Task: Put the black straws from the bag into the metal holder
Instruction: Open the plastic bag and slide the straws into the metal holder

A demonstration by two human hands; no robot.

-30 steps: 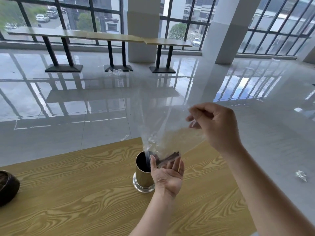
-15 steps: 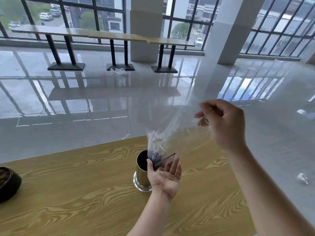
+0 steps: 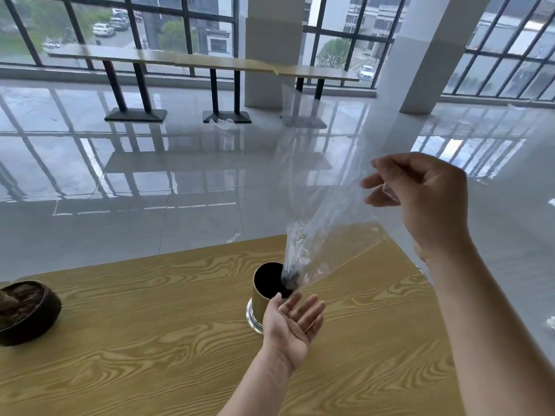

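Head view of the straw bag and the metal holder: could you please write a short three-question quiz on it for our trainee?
1. Multiple choice: which hand pinches the raised end of the clear bag? A) left B) right C) neither
2. True or false: the metal holder lies on its side on the wooden table.
3. Fill in: the left hand is held open, palm ___, beside the holder.
Key: 1 B, the right hand pinches it; 2 false, it stands upright; 3 up.
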